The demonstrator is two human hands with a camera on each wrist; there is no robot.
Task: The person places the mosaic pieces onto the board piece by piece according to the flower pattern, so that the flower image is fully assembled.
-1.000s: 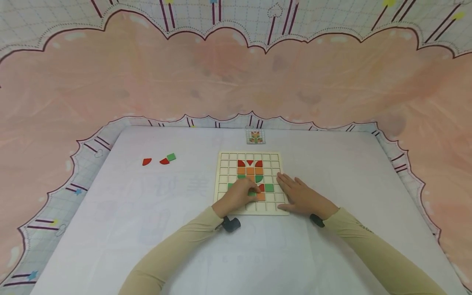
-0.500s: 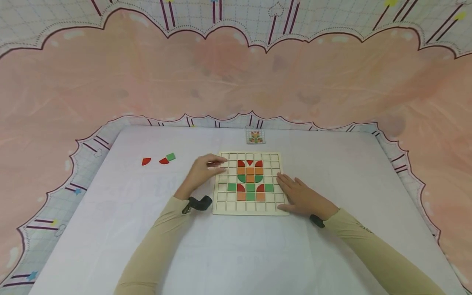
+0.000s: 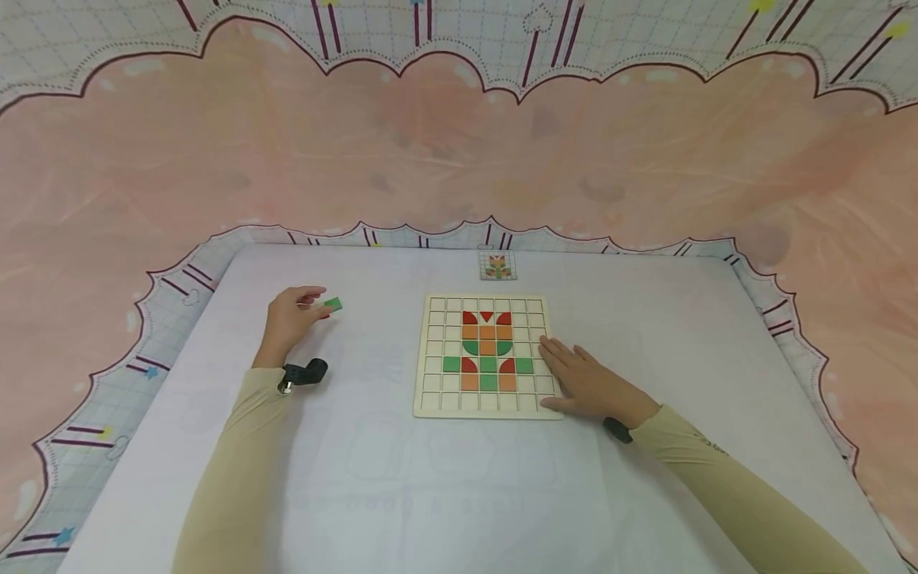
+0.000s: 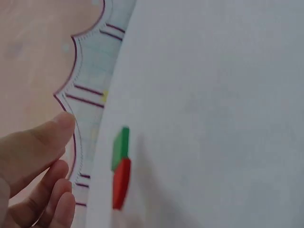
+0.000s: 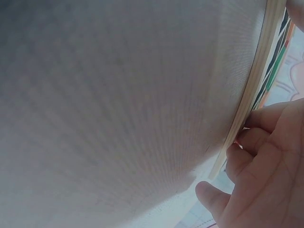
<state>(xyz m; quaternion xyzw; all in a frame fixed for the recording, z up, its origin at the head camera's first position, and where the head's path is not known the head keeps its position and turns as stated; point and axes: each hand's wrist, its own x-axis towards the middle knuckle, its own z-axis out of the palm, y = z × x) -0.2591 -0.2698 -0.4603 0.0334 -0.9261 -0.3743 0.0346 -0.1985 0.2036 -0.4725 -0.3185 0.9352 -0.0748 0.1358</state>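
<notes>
My left hand point(image 3: 290, 319) reaches over the loose pieces at the table's left, thumb and fingers apart with nothing between them. Right by its fingertips lies a green square tile point(image 3: 333, 304). In the left wrist view a red quarter-circle tile point(image 4: 121, 184) touches that green tile point(image 4: 121, 148), both a little away from the fingers. The other loose red tile is hidden by the hand. My right hand point(image 3: 588, 379) rests with straight fingers on the right edge of a cream grid board point(image 3: 437, 402). Red, orange and green tiles form a symmetrical pattern on the board.
Behind the board, at the table's far edge, lies a small pattern card point(image 3: 498, 266) with a similar coloured figure. The white table point(image 3: 402, 494) is bordered by a scalloped printed cloth edge.
My left hand has moved off the board and leftward to the loose tiles, leaving a green tile showing in the pattern's lower middle. The right hand has stayed on the board's edge.
</notes>
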